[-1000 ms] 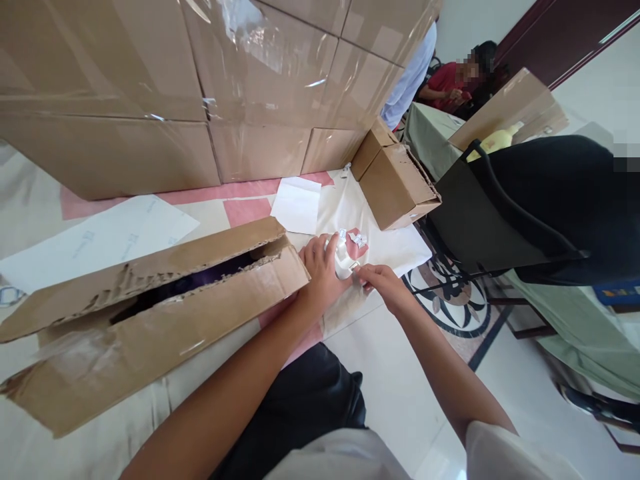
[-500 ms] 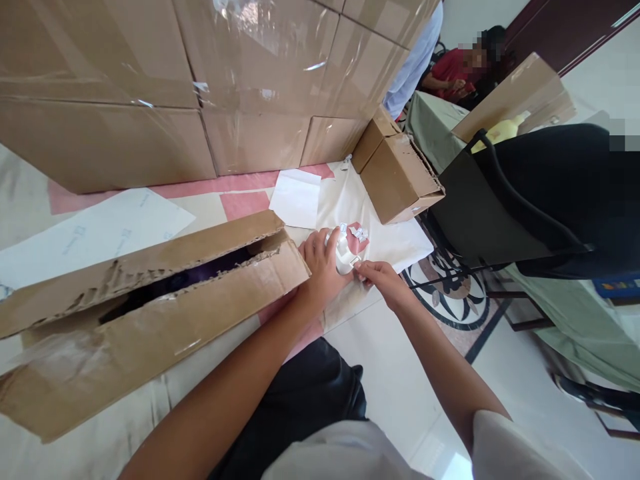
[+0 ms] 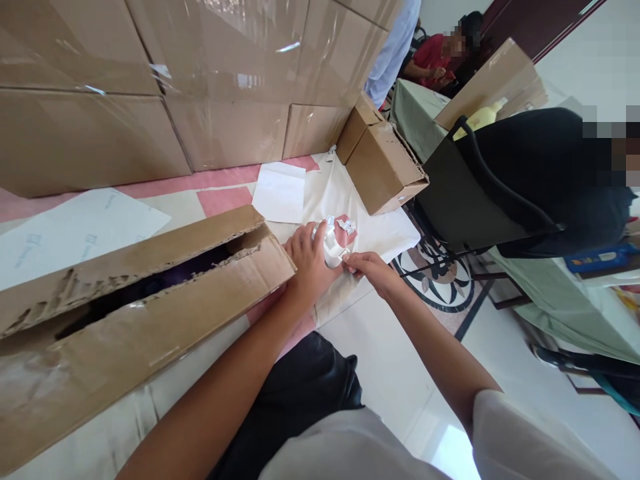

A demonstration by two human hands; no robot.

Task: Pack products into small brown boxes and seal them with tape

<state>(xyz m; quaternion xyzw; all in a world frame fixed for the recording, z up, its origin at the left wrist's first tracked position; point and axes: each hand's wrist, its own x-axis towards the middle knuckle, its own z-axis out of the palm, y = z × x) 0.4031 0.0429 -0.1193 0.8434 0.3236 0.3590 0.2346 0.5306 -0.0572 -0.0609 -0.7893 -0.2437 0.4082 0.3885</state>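
My left hand [image 3: 307, 260] is curled round a white roll of tape or labels [image 3: 331, 245] that rests on the cloth-covered floor. My right hand [image 3: 369, 270] pinches the loose end of that roll at its right side. Small white scraps [image 3: 346, 225] lie just beyond the roll. A long torn cardboard box [image 3: 130, 293] lies open directly left of my left hand, its end touching my wrist.
A wall of plastic-wrapped cartons [image 3: 200, 80] stands behind. A small brown box [image 3: 383, 167] sits to the right of white paper sheets [image 3: 279, 192]. A black chair [image 3: 480, 200] with a dark-clothed person is at right; another person in red [image 3: 430, 57] sits beyond.
The view has shifted so everything slid left and slightly up. Both hands stay on the roll, with the right fingers still pinching its end.
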